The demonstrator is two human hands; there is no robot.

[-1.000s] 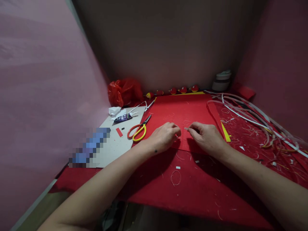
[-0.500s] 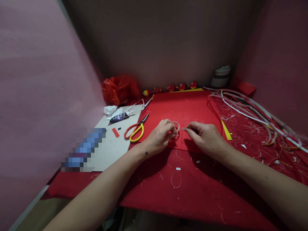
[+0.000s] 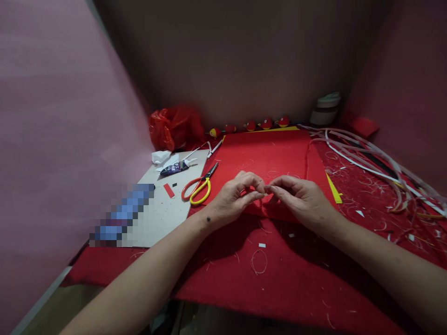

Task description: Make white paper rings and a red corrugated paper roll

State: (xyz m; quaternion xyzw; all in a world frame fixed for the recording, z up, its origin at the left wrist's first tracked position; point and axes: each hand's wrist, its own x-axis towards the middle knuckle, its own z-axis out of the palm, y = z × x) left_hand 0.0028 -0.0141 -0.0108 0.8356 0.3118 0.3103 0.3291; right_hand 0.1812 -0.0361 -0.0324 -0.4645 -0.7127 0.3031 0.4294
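Note:
My left hand (image 3: 240, 193) and my right hand (image 3: 298, 196) meet over a red corrugated sheet (image 3: 265, 151), their fingertips almost touching. Each thumb and index finger is pinched closed. Between them sits the end of a thin paper strip (image 3: 266, 190), mostly covered by the fingers. Left of my left hand lies a pair of scissors (image 3: 199, 190) with one red and one yellow handle, overlapping the edge of a grey board (image 3: 167, 221). A red strand (image 3: 307, 163) curves down behind my right hand; whether it joins the held piece is unclear.
A dark glue tube (image 3: 174, 168) and a small red piece (image 3: 169, 190) rest on the board. Red plastic bag (image 3: 176, 128), several little red bird heads (image 3: 266, 123) and a lidded cup (image 3: 325, 109) line the back. Loose pale strips (image 3: 370, 160) and scraps spread over the right side.
My two hands have come together, closing the small gap between their fingertips. The pale curl that showed at my left fingers is no longer visible. The view has shifted slightly.

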